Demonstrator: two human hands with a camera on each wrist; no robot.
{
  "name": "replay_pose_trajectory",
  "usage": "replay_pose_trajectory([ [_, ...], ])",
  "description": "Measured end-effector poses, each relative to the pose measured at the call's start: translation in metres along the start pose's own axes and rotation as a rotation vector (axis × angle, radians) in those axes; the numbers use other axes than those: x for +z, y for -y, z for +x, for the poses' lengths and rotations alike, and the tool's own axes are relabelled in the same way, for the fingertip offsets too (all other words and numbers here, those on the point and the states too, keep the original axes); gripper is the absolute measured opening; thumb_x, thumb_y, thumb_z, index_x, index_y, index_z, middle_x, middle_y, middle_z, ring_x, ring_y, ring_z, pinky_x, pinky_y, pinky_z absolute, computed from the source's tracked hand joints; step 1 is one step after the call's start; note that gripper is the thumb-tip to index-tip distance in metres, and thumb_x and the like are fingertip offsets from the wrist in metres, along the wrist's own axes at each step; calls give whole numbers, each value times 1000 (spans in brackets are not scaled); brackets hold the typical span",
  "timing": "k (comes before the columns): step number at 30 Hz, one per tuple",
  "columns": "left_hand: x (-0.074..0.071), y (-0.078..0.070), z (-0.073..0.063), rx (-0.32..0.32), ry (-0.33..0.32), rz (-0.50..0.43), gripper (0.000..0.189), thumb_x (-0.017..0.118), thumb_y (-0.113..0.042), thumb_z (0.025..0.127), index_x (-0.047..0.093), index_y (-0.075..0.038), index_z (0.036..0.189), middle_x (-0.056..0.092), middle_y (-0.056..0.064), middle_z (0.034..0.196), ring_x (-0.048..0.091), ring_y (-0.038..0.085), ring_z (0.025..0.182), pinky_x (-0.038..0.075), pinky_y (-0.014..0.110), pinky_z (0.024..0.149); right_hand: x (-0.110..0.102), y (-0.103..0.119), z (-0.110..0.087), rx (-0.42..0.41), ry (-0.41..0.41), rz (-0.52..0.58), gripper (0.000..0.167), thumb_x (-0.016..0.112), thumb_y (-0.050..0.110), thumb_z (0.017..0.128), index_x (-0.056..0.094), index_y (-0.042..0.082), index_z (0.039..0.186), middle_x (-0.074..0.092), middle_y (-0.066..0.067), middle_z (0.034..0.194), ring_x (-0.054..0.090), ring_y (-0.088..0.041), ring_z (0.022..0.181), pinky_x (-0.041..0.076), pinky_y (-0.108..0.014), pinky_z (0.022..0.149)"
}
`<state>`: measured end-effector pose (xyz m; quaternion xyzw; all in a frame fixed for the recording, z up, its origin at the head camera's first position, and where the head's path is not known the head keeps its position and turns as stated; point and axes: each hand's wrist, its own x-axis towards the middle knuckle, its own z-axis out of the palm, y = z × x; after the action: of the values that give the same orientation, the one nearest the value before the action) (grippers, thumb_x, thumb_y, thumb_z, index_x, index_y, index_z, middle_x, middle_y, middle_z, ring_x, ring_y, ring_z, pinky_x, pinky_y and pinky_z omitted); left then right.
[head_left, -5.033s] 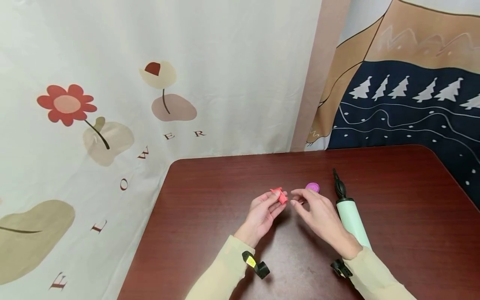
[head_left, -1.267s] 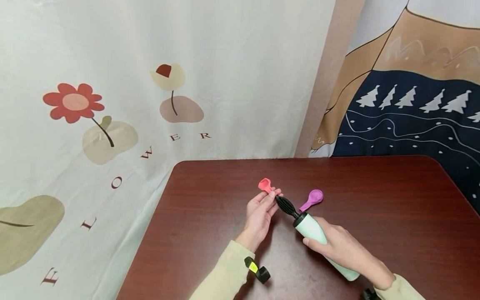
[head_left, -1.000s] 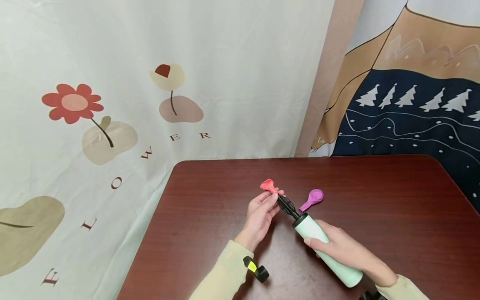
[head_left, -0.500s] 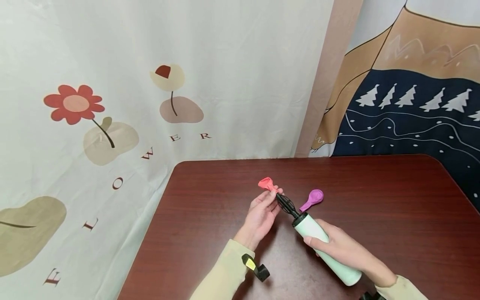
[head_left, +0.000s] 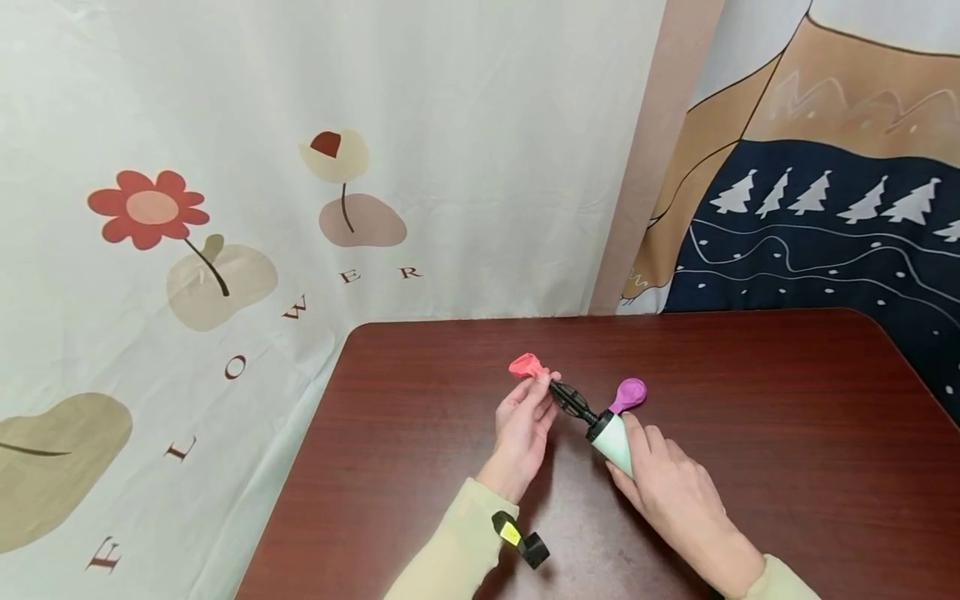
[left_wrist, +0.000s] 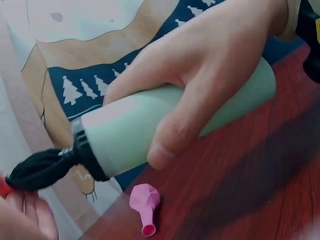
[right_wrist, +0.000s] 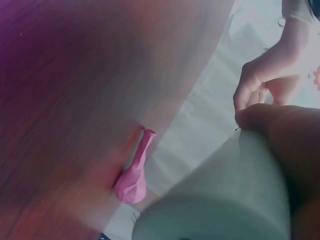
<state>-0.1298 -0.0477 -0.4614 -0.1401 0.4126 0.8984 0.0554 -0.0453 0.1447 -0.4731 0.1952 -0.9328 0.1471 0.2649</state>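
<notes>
In the head view my left hand (head_left: 522, 429) pinches the neck of a limp red balloon (head_left: 527, 365) at the tip of a black ribbed nozzle (head_left: 573, 402). That nozzle belongs to a mint-green balloon pump (head_left: 613, 443), which points up and to the left. My right hand (head_left: 678, 496) grips the pump's body from above, covering its rear part in the head view. The left wrist view shows the thumb and fingers on either side of the pump body (left_wrist: 130, 132). Only a bit of the red balloon (left_wrist: 4, 187) shows there, beside the nozzle.
A flat purple balloon (head_left: 632, 392) lies on the dark red wooden table (head_left: 787, 400), just beyond the pump's front end. Printed curtains (head_left: 480, 167) hang behind the table's far edge. A black wrist mount (head_left: 521, 540) sits on the left sleeve.
Five seconds ago the pump lay on the table and my right hand was empty. Since half a second ago, that hand has turned over the pump, and the red balloon has shifted slightly left.
</notes>
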Motion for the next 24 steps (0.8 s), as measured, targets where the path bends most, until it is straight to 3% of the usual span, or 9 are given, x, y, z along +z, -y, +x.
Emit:
replay_pose_trajectory([
  [4, -2, -2, 2, -36, 59, -55, 14, 62, -7, 104, 74, -5, 110, 76, 7, 106, 70, 17, 104, 50, 32, 94, -3, 0, 2, 104, 123, 146, 70, 87, 28, 80, 54, -1, 134, 62, -9, 92, 60, -19, 66, 51, -38, 48],
  [7, -6, -1, 3, -9, 142, -90, 21, 57, -4, 105, 69, -3, 123, 73, 4, 104, 68, 16, 103, 50, 30, 96, -7, 0, 3, 206, 247, 315, 64, 86, 31, 85, 55, 7, 136, 65, -2, 100, 60, -13, 75, 52, -35, 58],
  [10, -9, 1, 5, 27, 251, -137, 28, 55, -5, 106, 66, -2, 131, 69, 0, 101, 64, 14, 101, 49, 27, 95, -11, 0, 5, 265, 345, 490, 56, 80, 35, 91, 55, 12, 136, 65, 4, 97, 58, -7, 77, 50, -30, 63],
  [16, -14, 5, 5, 26, 395, -187, 18, 51, -18, 108, 69, -12, 111, 63, 0, 101, 61, 15, 103, 46, 28, 101, -17, -2, 8, 284, 481, 754, 49, 72, 36, 98, 54, 8, 135, 62, 5, 91, 58, -3, 75, 50, -26, 61],
  [20, -14, 7, 4, 4, 463, -166, 24, 46, -29, 111, 63, -16, 102, 65, -1, 109, 59, 18, 120, 42, 34, 107, -17, -3, 10, 288, 519, 836, 46, 69, 33, 100, 54, 5, 133, 62, 4, 87, 61, -4, 72, 52, -27, 60],
  [24, -12, 8, 3, -5, 503, -135, 27, 42, -33, 111, 63, -17, 103, 68, -3, 119, 56, 18, 129, 39, 36, 111, -16, -3, 10, 303, 533, 874, 43, 68, 31, 101, 53, 4, 131, 64, 4, 84, 63, -5, 69, 53, -28, 59],
])
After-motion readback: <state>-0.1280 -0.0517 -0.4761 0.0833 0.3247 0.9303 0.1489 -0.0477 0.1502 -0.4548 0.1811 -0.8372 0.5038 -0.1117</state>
